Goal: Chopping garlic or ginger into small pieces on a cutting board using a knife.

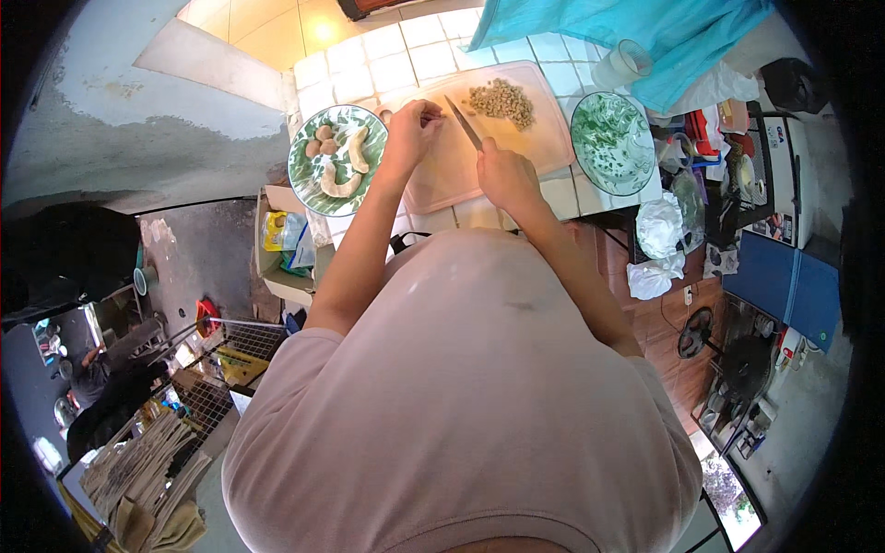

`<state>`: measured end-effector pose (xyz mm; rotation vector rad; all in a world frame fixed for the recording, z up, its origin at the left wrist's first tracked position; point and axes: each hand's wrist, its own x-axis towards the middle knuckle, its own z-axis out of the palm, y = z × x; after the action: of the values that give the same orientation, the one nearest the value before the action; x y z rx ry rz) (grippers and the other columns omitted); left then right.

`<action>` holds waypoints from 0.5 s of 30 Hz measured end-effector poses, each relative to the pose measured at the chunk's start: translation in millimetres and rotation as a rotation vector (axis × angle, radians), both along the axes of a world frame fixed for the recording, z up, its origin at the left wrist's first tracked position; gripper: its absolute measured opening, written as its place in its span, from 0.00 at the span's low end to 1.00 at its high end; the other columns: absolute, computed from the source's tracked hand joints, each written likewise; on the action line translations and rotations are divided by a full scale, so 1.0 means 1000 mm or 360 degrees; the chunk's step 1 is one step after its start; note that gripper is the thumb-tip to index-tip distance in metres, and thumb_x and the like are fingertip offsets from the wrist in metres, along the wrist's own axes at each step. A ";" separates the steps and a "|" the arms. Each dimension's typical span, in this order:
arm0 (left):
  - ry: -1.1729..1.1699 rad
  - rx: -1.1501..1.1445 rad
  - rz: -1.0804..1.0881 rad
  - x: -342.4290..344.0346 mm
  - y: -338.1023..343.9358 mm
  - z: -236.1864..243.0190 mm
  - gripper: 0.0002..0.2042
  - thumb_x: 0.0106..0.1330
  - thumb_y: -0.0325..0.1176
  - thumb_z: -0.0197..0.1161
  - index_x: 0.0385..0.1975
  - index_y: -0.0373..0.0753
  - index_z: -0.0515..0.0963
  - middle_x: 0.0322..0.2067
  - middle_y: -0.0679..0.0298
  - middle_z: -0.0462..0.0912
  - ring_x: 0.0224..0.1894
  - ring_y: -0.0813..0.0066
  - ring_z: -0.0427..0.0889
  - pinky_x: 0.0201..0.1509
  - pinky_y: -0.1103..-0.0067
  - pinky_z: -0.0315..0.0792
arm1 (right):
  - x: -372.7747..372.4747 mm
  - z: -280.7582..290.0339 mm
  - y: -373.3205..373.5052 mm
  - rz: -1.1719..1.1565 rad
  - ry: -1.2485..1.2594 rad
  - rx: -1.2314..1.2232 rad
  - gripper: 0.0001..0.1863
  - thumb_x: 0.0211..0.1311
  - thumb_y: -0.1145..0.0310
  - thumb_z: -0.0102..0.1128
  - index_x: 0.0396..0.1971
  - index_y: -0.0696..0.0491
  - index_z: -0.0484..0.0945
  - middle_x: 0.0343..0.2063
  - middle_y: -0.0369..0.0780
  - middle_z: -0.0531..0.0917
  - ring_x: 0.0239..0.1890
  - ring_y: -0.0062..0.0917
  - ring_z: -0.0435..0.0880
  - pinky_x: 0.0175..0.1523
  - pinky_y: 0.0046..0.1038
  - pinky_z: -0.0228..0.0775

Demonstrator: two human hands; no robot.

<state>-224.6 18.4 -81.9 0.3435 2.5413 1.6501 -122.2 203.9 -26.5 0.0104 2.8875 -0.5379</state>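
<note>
My right hand [507, 177] is wrapped round the handle of a kitchen knife [465, 123], whose blade points away and to the left over a pale, translucent cutting board [442, 189]. Left of the blade, my left hand [413, 131] has its fingers bent together low over the board; whatever they hold is too small or hidden to name. A heap of small brown diced pieces [502, 101] lies on the board's far right part. Just beside my left hand is a round brownish piece [385, 117], partly covered by the hand.
To the left, a green-and-white plate [309, 192] carries several brown balls [323, 138] and two curved pale pieces [341, 182]. Another green-and-white plate [613, 143] stands right of the board. Behind it are a clear cup [622, 64] and a turquoise cloth [627, 28] on the white tiled counter [392, 69].
</note>
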 end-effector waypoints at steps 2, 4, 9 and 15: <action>0.0011 -0.0017 -0.0006 0.001 -0.001 0.000 0.09 0.61 0.20 0.69 0.41 0.27 0.83 0.38 0.52 0.89 0.40 0.66 0.90 0.48 0.75 0.83 | -0.004 0.005 -0.006 0.0006 -0.0079 -0.0017 0.13 0.76 0.62 0.48 0.41 0.56 0.75 0.27 0.54 0.87 0.33 0.50 0.89 0.41 0.50 0.80; 0.0027 -0.0031 -0.0010 0.001 -0.001 0.000 0.09 0.61 0.20 0.69 0.40 0.27 0.83 0.38 0.52 0.89 0.40 0.65 0.90 0.48 0.75 0.83 | -0.006 0.004 -0.008 0.0024 -0.0094 -0.0005 0.13 0.76 0.62 0.48 0.41 0.56 0.75 0.28 0.54 0.87 0.34 0.50 0.89 0.41 0.50 0.80; -0.0067 -0.0126 -0.0006 0.003 -0.002 0.006 0.10 0.64 0.22 0.69 0.43 0.28 0.83 0.38 0.54 0.90 0.40 0.69 0.90 0.47 0.76 0.83 | -0.007 -0.003 -0.011 0.0048 -0.0113 0.0027 0.14 0.76 0.61 0.48 0.42 0.56 0.76 0.30 0.54 0.87 0.36 0.50 0.89 0.44 0.51 0.80; -0.0029 0.0008 0.0027 0.005 -0.001 0.005 0.11 0.62 0.21 0.70 0.43 0.28 0.79 0.38 0.53 0.90 0.40 0.68 0.90 0.46 0.75 0.83 | -0.008 -0.001 -0.014 0.0061 -0.0157 0.0000 0.13 0.75 0.63 0.48 0.42 0.58 0.75 0.31 0.54 0.88 0.37 0.50 0.90 0.44 0.50 0.80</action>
<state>-219.3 17.5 -76.7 0.3068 2.5339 1.6582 -129.7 190.2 -27.4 -0.0181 2.7858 -0.5156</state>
